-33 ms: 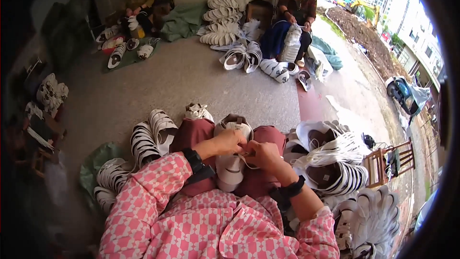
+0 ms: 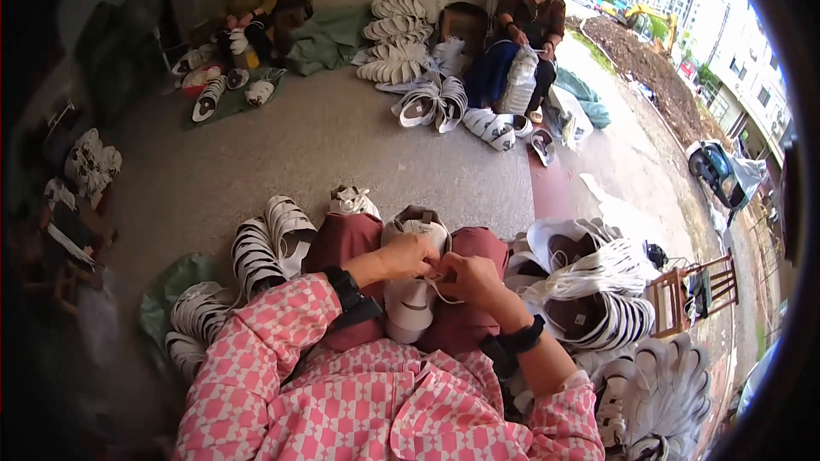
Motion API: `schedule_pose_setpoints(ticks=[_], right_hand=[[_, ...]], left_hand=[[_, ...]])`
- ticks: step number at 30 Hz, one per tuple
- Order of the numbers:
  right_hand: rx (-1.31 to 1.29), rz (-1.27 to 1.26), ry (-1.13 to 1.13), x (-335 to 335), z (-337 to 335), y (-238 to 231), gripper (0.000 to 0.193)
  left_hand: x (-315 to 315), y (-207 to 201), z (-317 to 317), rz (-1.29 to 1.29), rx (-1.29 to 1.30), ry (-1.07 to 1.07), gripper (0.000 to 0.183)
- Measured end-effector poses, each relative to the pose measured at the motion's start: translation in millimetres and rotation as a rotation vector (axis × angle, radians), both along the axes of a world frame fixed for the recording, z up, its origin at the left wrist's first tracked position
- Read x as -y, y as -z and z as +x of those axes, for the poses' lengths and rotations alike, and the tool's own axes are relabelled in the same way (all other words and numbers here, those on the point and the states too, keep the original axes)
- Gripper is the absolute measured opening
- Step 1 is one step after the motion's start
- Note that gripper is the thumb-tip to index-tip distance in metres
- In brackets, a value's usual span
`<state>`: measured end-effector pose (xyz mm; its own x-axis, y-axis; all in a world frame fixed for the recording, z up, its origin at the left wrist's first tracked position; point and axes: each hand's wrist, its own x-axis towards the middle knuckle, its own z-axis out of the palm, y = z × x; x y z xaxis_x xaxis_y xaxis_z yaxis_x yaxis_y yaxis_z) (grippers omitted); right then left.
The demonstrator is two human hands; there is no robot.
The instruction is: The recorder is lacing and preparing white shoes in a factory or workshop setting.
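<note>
A white-and-beige shoe upper (image 2: 409, 312) sits between my knees, its brown-lined opening turned away from me and its toe toward me. Over its middle, my left hand (image 2: 408, 254) is closed, with the fingertips pinched at a shoelace. Close against it, my right hand (image 2: 471, 280) also pinches the pale shoelace (image 2: 446, 297), part of which loops out below the fingers. The fingertips and the eyelets under them are mostly hidden by the hands. Beyond my left knee stands another shoe upper (image 2: 353, 200) with white laces.
Stacked shoe uppers (image 2: 258, 254) stand at my left on a green sheet (image 2: 168, 280). More uppers (image 2: 598, 312) and a bundle of white laces (image 2: 602, 266) lie at my right, near a wooden stool (image 2: 670, 300). Two seated people (image 2: 531, 13) handle shoe parts at the back.
Both hands stay pinched over the shoe, with barely any shift. The view tilts very slightly.
</note>
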<state>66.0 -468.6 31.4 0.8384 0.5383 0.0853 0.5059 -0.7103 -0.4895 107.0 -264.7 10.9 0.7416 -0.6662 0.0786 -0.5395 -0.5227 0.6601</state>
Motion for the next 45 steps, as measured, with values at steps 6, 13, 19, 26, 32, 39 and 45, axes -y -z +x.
schedule_pose_setpoints(ticks=[6, 13, 19, 26, 32, 39, 45], right_hand=[[-0.166, 0.086, 0.001, 2, 0, 0, 0.026], [-0.226, 0.135, 0.034, -14, -2, 5, 0.019], [0.263, 0.220, 0.142, -16, -24, 22, 0.012], [0.286, 0.142, 0.133, -32, -26, 16, 0.012], [0.192, 0.201, 0.165, -40, -26, 18, 0.013], [0.457, 0.337, -0.038, -38, -9, 37, 0.013], [-0.431, 0.754, 0.253, -36, -26, 17, 0.010]], left_hand=[[-18, -3, -2, -0.300, 0.003, -0.157, 0.015], [-36, 6, -35, -0.521, -0.083, -0.283, 0.012], [-48, 29, -40, -0.467, 0.164, -0.451, 0.015], [-46, 46, -60, -0.219, 0.264, -0.337, 0.012], [-49, 51, -65, -0.121, 0.353, -0.240, 0.006], [-52, 41, -72, -0.177, 0.291, -0.262, 0.009], [-50, 46, -70, -0.222, 0.337, -0.300, 0.008]])
